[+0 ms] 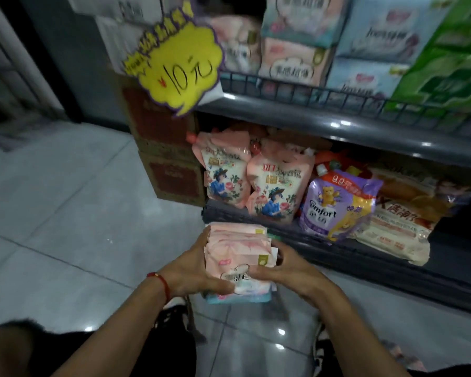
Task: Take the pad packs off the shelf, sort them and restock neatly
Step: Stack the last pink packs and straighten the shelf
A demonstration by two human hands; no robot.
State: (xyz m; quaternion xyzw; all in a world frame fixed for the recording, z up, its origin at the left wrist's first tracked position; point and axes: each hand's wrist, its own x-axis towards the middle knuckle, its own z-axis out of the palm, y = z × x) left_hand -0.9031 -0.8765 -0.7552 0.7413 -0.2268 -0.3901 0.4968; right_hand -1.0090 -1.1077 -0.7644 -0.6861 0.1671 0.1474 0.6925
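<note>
A stack of several pink pad packs point(237, 248) is held low over the tiled floor in front of the shelf. My left hand point(193, 270) grips its left side and my right hand point(286, 270) grips its right side, thumbs over the front pack. A pale blue pack point(237, 297) lies at the bottom of the stack. On the upper shelf point(297, 110) stand more pad packs: pink ones point(288, 61), light blue ones point(375, 42) and green ones point(446, 72).
A yellow price sign point(180, 63) hangs at the shelf's left end. The lower shelf holds pink refill pouches point(275, 186), a purple softener pouch point(337, 205) and a flat beige pack point(397, 224). Brown cartons point(169, 164) are stacked to the left. Grey floor tiles point(65, 213) spread leftward.
</note>
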